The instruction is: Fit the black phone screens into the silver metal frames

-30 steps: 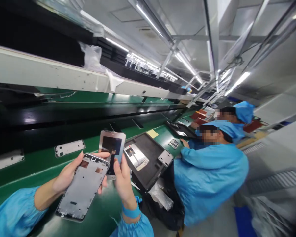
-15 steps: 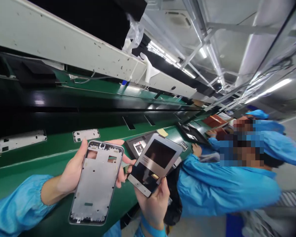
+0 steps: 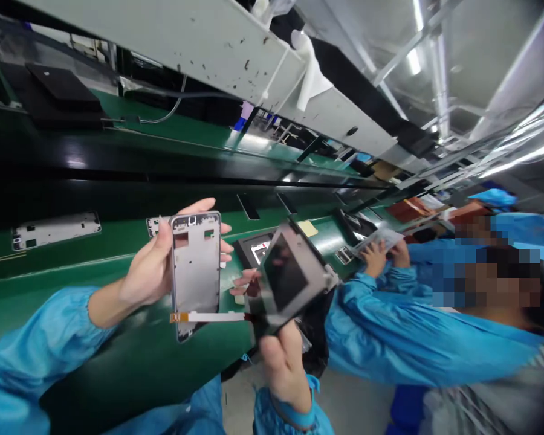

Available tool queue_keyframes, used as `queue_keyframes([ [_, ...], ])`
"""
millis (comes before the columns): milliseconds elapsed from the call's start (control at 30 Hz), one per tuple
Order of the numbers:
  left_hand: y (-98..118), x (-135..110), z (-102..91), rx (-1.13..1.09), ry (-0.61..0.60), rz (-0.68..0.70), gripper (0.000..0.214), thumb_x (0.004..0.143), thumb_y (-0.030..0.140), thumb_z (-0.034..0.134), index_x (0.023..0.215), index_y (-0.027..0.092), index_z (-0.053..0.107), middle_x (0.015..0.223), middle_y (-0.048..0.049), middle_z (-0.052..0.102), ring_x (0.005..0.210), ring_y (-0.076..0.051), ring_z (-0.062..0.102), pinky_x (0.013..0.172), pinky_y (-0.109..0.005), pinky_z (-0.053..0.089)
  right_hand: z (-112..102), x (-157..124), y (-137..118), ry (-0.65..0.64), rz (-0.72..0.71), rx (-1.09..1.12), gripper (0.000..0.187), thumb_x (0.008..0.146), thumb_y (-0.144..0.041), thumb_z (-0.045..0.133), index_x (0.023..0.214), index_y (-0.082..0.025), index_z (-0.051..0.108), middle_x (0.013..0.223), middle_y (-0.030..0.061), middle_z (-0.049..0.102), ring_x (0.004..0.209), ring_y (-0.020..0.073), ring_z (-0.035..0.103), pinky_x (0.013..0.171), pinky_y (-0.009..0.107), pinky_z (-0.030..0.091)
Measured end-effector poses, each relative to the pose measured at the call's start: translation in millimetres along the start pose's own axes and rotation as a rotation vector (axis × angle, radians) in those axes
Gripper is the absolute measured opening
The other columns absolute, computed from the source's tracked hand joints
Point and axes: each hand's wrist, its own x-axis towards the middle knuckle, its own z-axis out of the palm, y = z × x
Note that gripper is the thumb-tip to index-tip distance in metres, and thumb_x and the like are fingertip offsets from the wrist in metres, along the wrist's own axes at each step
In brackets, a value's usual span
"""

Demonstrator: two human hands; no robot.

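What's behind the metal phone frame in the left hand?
Behind the phone frame, the left hand fingers and green conveyor show. A second frame peeks out, mostly covered.

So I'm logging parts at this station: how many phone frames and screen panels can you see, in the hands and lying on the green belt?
Phone frames: 3, one in the left hand at, two on the green belt at and.
Screen panels: 1, in the right hand at.
Total: 4.
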Motion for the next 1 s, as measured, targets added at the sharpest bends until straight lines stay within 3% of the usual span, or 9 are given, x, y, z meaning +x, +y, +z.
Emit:
queue_keyframes([
  [100, 4, 11, -9.2, 0.035, 0.057, 0.093, 0.061, 0.097, 0.066, 0.063, 0.139, 0.022, 0.064, 0.127, -0.0129, 0.075, 0.106, -0.031, 0.077, 0.094, -0.051, 0.065, -7, 9, -3, -0.082, -0.051, -0.009, 0.069, 0.103, -0.057, 0.059, 0.163, -0.026, 0.045, 0.142, 0.0167, 0.061, 0.128, 0.0347, 0.063, 0.105, 0.052, 0.057],
  [300, 18, 15, -12.8, 0.077, 0.033, 0.183, 0.055, 0.097, 0.065, 0.064, 0.131, 0.021, 0.064, 0.125, -0.0117, 0.076, 0.111, -0.036, 0.076, 0.096, -0.057, 0.064, -15, 12, -9, -0.121, -0.165, -0.088, 0.065, 0.104, -0.053, 0.061, 0.164, -0.034, 0.044, 0.142, 0.0139, 0.056, 0.126, 0.0314, 0.064, 0.103, 0.048, 0.059],
  [500, 20, 12, -14.7, 0.124, -0.030, 0.224, 0.054, 0.103, 0.061, 0.058, 0.134, 0.017, 0.059, 0.130, -0.0145, 0.074, 0.113, -0.036, 0.076, 0.099, -0.059, 0.063, -16, 20, -18, -0.168, -0.172, -0.089, 0.064, 0.104, -0.051, 0.062, 0.163, -0.035, 0.044, 0.137, 0.0127, 0.055, 0.128, 0.0306, 0.063, 0.103, 0.047, 0.060],
  [733, 25, 15, -21.1, 0.325, -0.177, 0.256, 0.046, 0.102, 0.053, 0.065, 0.131, 0.018, 0.059, 0.131, -0.0130, 0.074, 0.111, -0.028, 0.078, 0.087, -0.037, 0.069, 16, 29, -17, -0.112, -0.157, 0.026, 0.072, 0.101, -0.056, 0.065, 0.165, -0.038, 0.038, 0.137, 0.0126, 0.055, 0.120, 0.0278, 0.064, 0.099, 0.046, 0.061],
  [833, 29, 19, -27.2, 0.389, -0.187, 0.282, 0.042, 0.102, 0.050, 0.067, 0.129, 0.018, 0.061, 0.129, -0.0123, 0.074, 0.107, -0.029, 0.079, 0.084, -0.040, 0.070, 24, 24, -11, -0.089, -0.100, 0.095, 0.073, 0.099, -0.058, 0.067, 0.165, -0.038, 0.040, 0.132, 0.0119, 0.055, 0.114, 0.0259, 0.067, 0.095, 0.044, 0.063],
  [1000, 35, 23, -36.7, 0.434, -0.214, 0.263, 0.040, 0.102, 0.048, 0.068, 0.130, 0.020, 0.061, 0.129, -0.0131, 0.075, 0.106, -0.030, 0.080, 0.084, -0.046, 0.070, 17, 17, -8, -0.133, -0.071, 0.101, 0.074, 0.097, -0.059, 0.071, 0.162, -0.038, 0.045, 0.131, 0.0121, 0.057, 0.117, 0.0277, 0.065, 0.099, 0.048, 0.062],
])
